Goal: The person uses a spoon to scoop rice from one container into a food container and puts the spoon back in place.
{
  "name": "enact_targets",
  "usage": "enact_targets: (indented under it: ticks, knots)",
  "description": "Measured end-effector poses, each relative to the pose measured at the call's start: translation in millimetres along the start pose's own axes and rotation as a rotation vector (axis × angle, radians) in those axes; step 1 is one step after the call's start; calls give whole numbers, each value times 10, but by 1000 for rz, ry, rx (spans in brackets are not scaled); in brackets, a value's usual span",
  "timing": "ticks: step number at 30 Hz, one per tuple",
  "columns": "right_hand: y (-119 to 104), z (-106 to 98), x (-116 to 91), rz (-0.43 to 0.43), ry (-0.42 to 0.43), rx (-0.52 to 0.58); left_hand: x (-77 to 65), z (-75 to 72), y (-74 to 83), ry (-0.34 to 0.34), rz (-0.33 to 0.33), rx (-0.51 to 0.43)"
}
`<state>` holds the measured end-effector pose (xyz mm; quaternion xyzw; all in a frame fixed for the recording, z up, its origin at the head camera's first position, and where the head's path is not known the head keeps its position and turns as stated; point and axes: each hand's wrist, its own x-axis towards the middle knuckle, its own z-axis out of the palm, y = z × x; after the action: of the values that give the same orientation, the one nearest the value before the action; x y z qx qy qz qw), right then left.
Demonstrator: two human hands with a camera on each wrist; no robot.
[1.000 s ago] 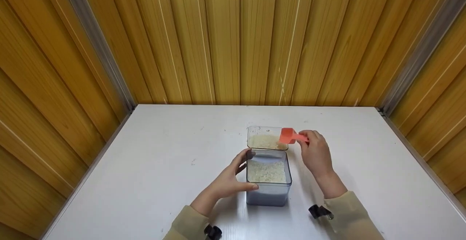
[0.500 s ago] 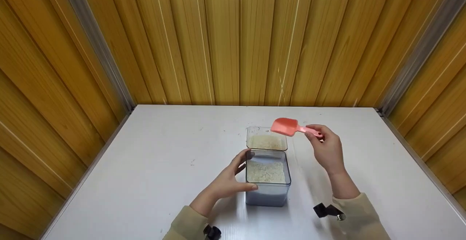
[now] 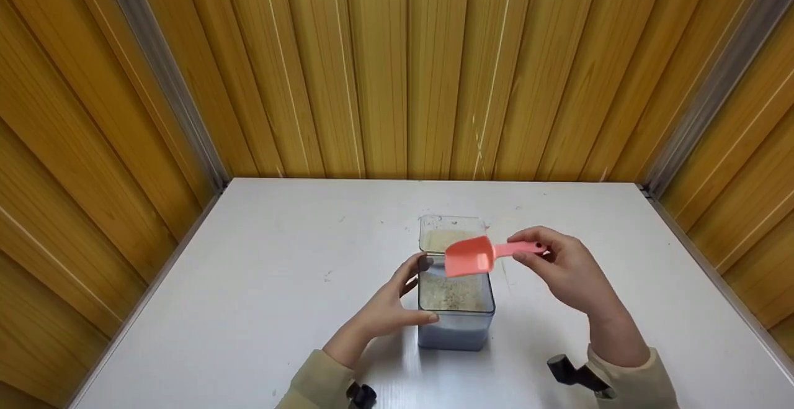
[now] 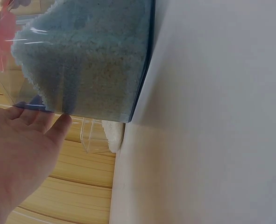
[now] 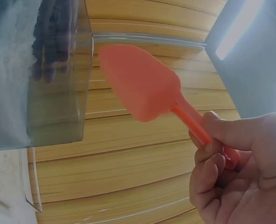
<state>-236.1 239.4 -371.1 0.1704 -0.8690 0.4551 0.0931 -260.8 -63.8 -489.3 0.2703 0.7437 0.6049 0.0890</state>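
In the head view, my left hand (image 3: 388, 311) holds a bluish see-through container (image 3: 456, 334) by its left side, thumb on the near side and fingers at the far left corner. White grains that look like rice (image 3: 456, 297) fill part of it. My right hand (image 3: 567, 272) pinches the handle of a coral-pink scoop (image 3: 469, 257) between thumb and fingers. The scoop's bowl overlaps the container's far part in this view; no grains show in it. From the right wrist, the scoop (image 5: 140, 84) appears above the container's rim level, beside its wall (image 5: 58, 112).
Right behind the container stands a smaller clear box (image 3: 453, 223) with pale grains in it, partly covered by the scoop. Both stand on a white table (image 3: 279, 272). Wood-patterned panels (image 3: 378, 74) enclose the table at the back and sides.
From over the clear box, the scoop has risen and turned, then come nearer and lower to over the container's far part. The left hand and the container have stayed in place.
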Motion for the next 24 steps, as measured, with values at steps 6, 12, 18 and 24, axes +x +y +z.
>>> enact_targets:
  ticks: [6,12,18,24]
  knots:
    - [-138,67,-94,-44,-66,-112,-2,4,5,0,7,0]
    - [-215,215,-153,-128,-32,-275,-1,3,6,-5,15,-1]
    - [-244,363,-181,-189,32,-424,-1,2,14,-6,2,7]
    - [-215,478,-174,-266,17,-522,5,3,11,-2,2,4]
